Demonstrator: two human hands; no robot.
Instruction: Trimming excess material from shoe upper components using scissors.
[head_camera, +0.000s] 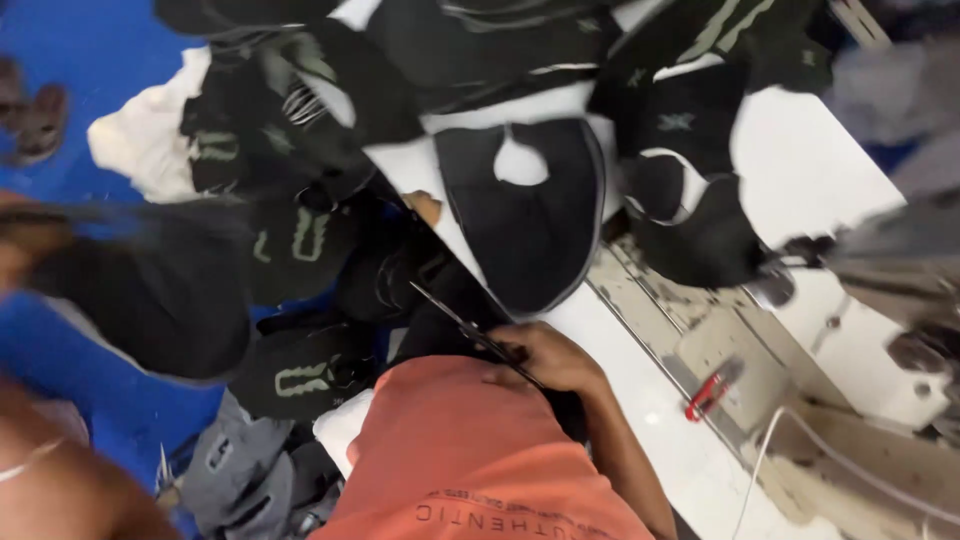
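The right hand (545, 358) is closed on black scissors (470, 325) near the table (800, 170) edge, blades toward black fabric (440, 330), while the left hand is blurred, grip unreadable.

A garment workshop: sewing machine (880, 270), worktable (800, 160), piled black cap pieces (530, 220).

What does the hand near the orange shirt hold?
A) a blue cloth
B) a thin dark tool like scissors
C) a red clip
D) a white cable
B: the right hand grips a thin dark tool like scissors, pointing up and left over the black fabric pieces; the red clip lies apart on the white table.
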